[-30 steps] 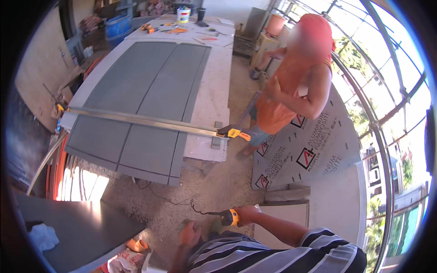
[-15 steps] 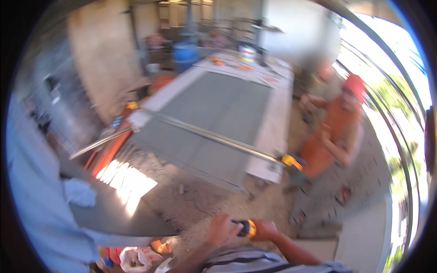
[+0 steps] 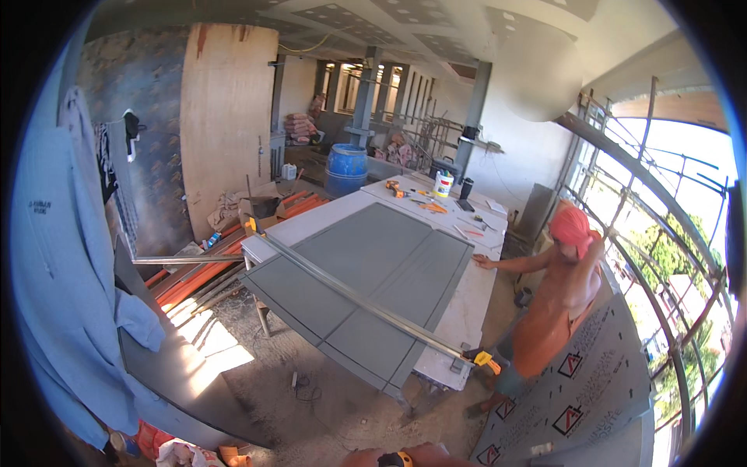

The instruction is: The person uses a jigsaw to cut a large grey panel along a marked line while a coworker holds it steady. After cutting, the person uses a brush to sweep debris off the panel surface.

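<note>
At the bottom edge, my left hand (image 3: 361, 458) and my right hand (image 3: 427, 454) are mostly cut off. Between them shows the top of a yellow-and-black tool (image 3: 397, 459), its kind unclear. My right hand closes round its side; the left hand's fingers are hidden. Ahead, a large grey panel (image 3: 373, 257) scored with dark lines lies on a white-topped table (image 3: 459, 311), its near end overhanging. A long metal bar (image 3: 350, 298) crosses it, with a yellow clamp (image 3: 488, 361) at the right end and another yellow clamp (image 3: 250, 225) at the left.
A co-worker (image 3: 556, 288) in a red head covering stands right of the table, one hand at the panel's edge. A printed grey sheet (image 3: 576, 389) leans nearby. Orange bars (image 3: 183, 284) lie left; a blue drum (image 3: 346, 167) stands behind. A cable (image 3: 307, 387) lies on the floor.
My view has tilted up, so my hands and the tool sit lower, mostly out of frame. The co-worker's arm now reaches out to the panel's edge.
</note>
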Action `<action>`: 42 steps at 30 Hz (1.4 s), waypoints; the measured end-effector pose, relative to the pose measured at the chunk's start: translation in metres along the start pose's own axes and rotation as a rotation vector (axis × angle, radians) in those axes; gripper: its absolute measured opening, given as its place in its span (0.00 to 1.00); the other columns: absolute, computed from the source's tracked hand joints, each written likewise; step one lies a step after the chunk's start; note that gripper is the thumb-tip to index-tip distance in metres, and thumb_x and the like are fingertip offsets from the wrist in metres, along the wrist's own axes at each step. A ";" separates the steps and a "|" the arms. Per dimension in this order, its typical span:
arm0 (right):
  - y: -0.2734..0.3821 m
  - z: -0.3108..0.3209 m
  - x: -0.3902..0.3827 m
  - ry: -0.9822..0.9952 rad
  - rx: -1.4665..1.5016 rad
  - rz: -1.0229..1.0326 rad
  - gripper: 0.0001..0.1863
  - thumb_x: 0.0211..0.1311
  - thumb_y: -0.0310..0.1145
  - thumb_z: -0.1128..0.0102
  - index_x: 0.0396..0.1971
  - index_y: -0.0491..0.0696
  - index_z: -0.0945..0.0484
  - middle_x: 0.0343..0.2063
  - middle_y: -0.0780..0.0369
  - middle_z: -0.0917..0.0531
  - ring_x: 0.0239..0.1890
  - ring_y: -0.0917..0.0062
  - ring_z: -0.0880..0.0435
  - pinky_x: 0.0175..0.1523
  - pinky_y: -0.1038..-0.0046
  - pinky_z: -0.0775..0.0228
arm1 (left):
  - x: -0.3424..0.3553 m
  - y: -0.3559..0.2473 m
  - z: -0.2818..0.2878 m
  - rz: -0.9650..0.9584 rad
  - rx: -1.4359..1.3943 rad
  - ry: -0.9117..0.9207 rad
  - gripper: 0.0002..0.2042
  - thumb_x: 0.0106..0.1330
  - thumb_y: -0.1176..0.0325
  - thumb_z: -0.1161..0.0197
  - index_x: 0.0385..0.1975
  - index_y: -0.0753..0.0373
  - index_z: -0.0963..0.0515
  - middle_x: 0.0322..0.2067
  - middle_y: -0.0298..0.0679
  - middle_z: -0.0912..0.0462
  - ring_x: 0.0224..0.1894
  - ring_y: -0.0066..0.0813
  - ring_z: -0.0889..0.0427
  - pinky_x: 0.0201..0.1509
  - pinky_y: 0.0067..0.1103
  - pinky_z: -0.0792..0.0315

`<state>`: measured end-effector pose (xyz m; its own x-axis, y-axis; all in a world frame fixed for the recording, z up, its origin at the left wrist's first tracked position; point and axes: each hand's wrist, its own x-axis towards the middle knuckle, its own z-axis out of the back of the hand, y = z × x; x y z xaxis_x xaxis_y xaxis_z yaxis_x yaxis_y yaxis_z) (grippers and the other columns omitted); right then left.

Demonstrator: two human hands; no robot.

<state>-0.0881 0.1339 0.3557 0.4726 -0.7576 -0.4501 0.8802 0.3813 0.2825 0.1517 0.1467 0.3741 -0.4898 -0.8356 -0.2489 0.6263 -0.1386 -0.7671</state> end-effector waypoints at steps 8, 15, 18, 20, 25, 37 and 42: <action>-0.041 0.064 -0.035 -0.075 0.282 0.215 0.29 0.44 0.39 0.27 0.50 0.52 0.22 0.38 0.53 0.13 0.46 0.52 0.14 0.52 0.54 0.24 | 0.052 -0.096 -0.018 0.181 0.398 0.064 0.42 0.43 0.38 0.19 0.58 0.56 0.20 0.51 0.49 0.13 0.53 0.50 0.15 0.57 0.39 0.22; -0.166 0.024 -0.069 -0.243 0.419 0.213 0.30 0.37 0.35 0.24 0.48 0.53 0.22 0.36 0.52 0.13 0.45 0.51 0.14 0.50 0.52 0.24 | 0.118 -0.269 -0.011 -0.489 0.347 -0.300 0.27 0.62 0.52 0.27 0.54 0.66 0.20 0.53 0.52 0.18 0.53 0.52 0.17 0.60 0.41 0.25; -0.201 0.008 -0.088 -0.217 0.407 0.097 0.30 0.43 0.42 0.25 0.52 0.56 0.19 0.41 0.53 0.12 0.47 0.54 0.13 0.53 0.54 0.24 | 0.129 -0.399 0.000 -0.672 -0.477 -0.125 0.13 0.67 0.65 0.33 0.43 0.69 0.17 0.51 0.53 0.19 0.55 0.51 0.19 0.67 0.43 0.29; -0.222 0.008 -0.107 -0.241 0.424 0.032 0.31 0.48 0.51 0.26 0.55 0.58 0.18 0.44 0.54 0.12 0.50 0.56 0.13 0.55 0.55 0.24 | 0.122 -0.455 0.001 -0.933 -0.841 0.196 0.09 0.71 0.67 0.38 0.38 0.67 0.18 0.50 0.54 0.20 0.54 0.51 0.19 0.65 0.43 0.28; -0.207 0.036 -0.127 -0.246 0.678 0.025 0.38 0.43 0.60 0.24 0.52 0.52 0.18 0.43 0.50 0.12 0.50 0.53 0.15 0.56 0.52 0.26 | 0.081 -0.491 -0.016 -1.037 -1.275 0.371 0.17 0.73 0.59 0.38 0.54 0.65 0.24 0.47 0.56 0.20 0.52 0.48 0.18 0.57 0.39 0.22; -0.173 0.077 -0.078 -0.404 0.517 0.244 0.37 0.37 0.49 0.20 0.51 0.50 0.20 0.46 0.54 0.14 0.53 0.56 0.17 0.63 0.58 0.30 | 0.073 -0.312 0.060 -0.811 0.148 -0.311 0.40 0.55 0.61 0.21 0.69 0.62 0.30 0.54 0.50 0.19 0.53 0.44 0.17 0.55 0.34 0.23; -0.134 0.130 -0.042 -0.586 0.276 0.428 0.31 0.37 0.40 0.22 0.47 0.51 0.21 0.41 0.57 0.15 0.49 0.59 0.16 0.59 0.58 0.30 | 0.045 -0.228 0.039 -0.093 0.205 -0.391 0.42 0.49 0.48 0.20 0.64 0.61 0.26 0.57 0.47 0.22 0.61 0.45 0.22 0.72 0.43 0.36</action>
<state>-0.2316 0.0455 0.4467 0.6018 -0.7600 0.2453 0.5473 0.6162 0.5664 0.0103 0.1202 0.5605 -0.3084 -0.9472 0.0880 0.7169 -0.2922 -0.6330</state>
